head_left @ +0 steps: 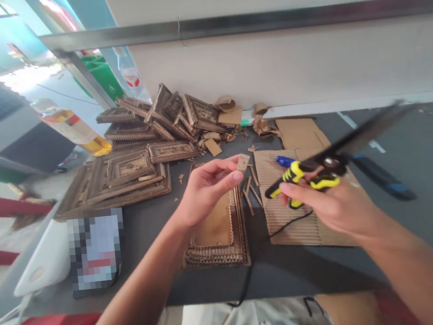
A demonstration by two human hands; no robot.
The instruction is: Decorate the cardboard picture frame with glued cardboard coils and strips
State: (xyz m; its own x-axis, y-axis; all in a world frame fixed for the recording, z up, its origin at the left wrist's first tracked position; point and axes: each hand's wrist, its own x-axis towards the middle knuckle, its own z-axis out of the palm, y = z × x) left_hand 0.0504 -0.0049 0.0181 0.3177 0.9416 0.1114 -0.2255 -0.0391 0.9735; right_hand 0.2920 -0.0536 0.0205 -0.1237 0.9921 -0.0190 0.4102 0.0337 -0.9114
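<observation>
Between the thumb and fingers of my left hand (213, 183) is a small piece of cardboard (243, 163). My right hand (343, 204) grips long-bladed scissors (329, 162) with black and yellow handles; their blades point to the upper right and are smeared by motion. Below my left hand lies a cardboard frame (217, 252) with ridged borders, partly covered by the hand and forearm. Thin cardboard strips (249, 195) are scattered just right of the frame. Under the scissors rests a corrugated cardboard sheet (289, 227), with a blue-handled tool (285, 161) on its upper part.
Stacked ridged cardboard frames (125, 166) fill the back left. A phone (98, 250), blurred out, and a white device (44, 266) lie at the left. An amber bottle (77, 130) stands beyond. A dark knife-like tool (384, 177) lies right. A metal bar (249, 22) crosses the back.
</observation>
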